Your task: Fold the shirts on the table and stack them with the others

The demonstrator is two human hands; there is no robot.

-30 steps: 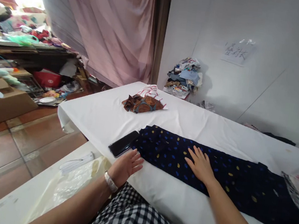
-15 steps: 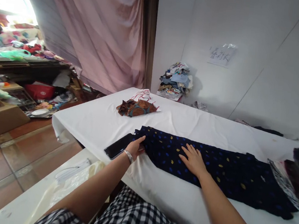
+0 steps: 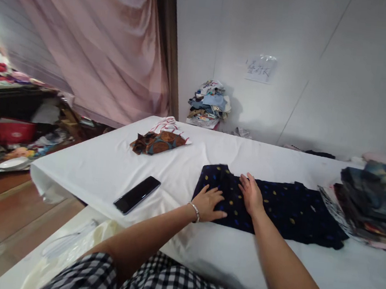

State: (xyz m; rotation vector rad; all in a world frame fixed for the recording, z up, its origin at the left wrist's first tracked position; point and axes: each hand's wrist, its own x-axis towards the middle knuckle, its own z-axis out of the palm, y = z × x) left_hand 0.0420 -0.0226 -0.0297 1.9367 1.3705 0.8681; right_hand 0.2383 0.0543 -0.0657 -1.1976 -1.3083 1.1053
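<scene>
A dark navy garment [image 3: 287, 207] with blue and yellow spots lies lengthwise along the near side of the white-covered table, its left end folded over. My left hand [image 3: 208, 204] rests palm down on that folded end, fingers spread, a silver bracelet at the wrist. Close by on the right, my right hand [image 3: 251, 195] lies on the cloth near its far edge, fingers stretched out. Neither hand grips anything. A black phone [image 3: 137, 195] lies on the table to the left of my left hand.
The white tablecloth [image 3: 101, 147] hangs over the left edge. A crumpled brown patterned cloth [image 3: 160, 143] sits farther back. Folded dark clothes [image 3: 373, 194] are stacked at the right. Another pile of clothes [image 3: 208, 100] stands by the wall, below a paper sign [image 3: 260, 69].
The garment's left end has been folded over to the right, away from the phone. My left hand has let go of it and flattened on top. The view has turned right.
</scene>
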